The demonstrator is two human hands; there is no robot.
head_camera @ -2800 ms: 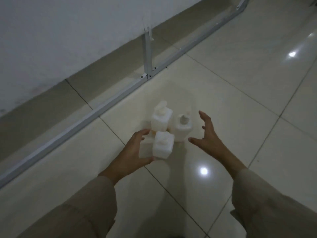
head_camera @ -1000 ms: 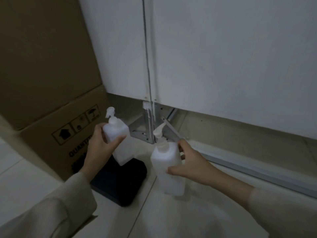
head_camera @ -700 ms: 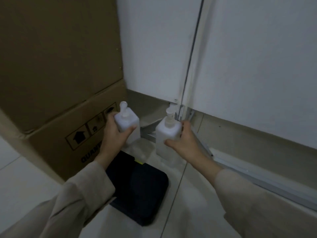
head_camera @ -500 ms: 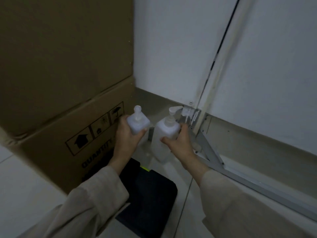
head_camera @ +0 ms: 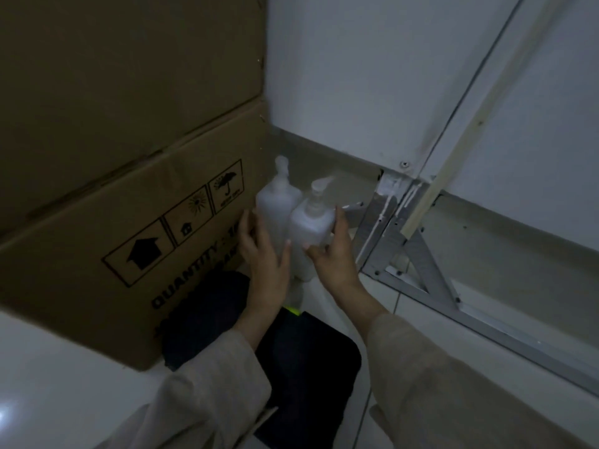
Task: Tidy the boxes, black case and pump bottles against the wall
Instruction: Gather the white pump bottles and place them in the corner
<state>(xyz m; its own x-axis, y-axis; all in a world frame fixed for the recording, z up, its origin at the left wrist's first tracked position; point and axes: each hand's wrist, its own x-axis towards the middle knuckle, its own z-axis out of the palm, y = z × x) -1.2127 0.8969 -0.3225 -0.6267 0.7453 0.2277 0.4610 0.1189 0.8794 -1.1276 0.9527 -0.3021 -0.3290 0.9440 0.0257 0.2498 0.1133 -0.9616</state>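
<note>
Two white pump bottles stand close together in the corner between the cardboard boxes and the wall. My left hand (head_camera: 262, 251) grips the left pump bottle (head_camera: 275, 202). My right hand (head_camera: 334, 254) grips the right pump bottle (head_camera: 311, 222), whose base is at or near the floor. The black case (head_camera: 304, 361) lies flat on the floor below my arms, beside the lower cardboard box (head_camera: 139, 241). A second cardboard box (head_camera: 123, 69) is stacked on top of it.
The white wall panel (head_camera: 356, 76) rises behind the bottles. A metal bracket and floor rail (head_camera: 418, 270) run along the wall to the right. Pale floor tiles (head_camera: 48, 384) lie at lower left.
Both hands have carried the bottles from open floor to the corner and pushed them forward and down, side by side, next to the box.
</note>
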